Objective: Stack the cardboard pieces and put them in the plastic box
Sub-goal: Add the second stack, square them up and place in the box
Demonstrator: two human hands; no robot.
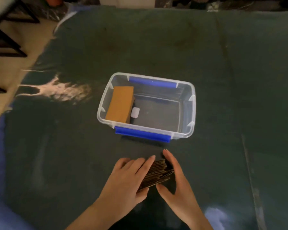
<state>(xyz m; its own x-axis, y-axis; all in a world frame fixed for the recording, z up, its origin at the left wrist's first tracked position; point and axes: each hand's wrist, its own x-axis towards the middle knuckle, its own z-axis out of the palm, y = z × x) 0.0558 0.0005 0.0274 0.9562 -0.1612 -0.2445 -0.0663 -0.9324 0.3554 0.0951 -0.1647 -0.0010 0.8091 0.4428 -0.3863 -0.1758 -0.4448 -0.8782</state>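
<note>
A stack of brown cardboard pieces (158,175) lies on the dark cloth near me, its edges uneven. My left hand (128,178) rests flat on top of the stack with fingers spread over it. My right hand (175,178) presses against the stack's right side, thumb at its near corner. Beyond the hands stands a clear plastic box (190,112) with blue clip handles, lid off. Inside it, along the left wall, sits another stack of cardboard (120,104) with a tan top face, beside a small white label on the box floor.
The dark green cloth (231,80) covers the whole work surface, with a pale worn patch (65,91) to the left of the box. Dark chair legs (5,40) stand on the tan floor at the far left.
</note>
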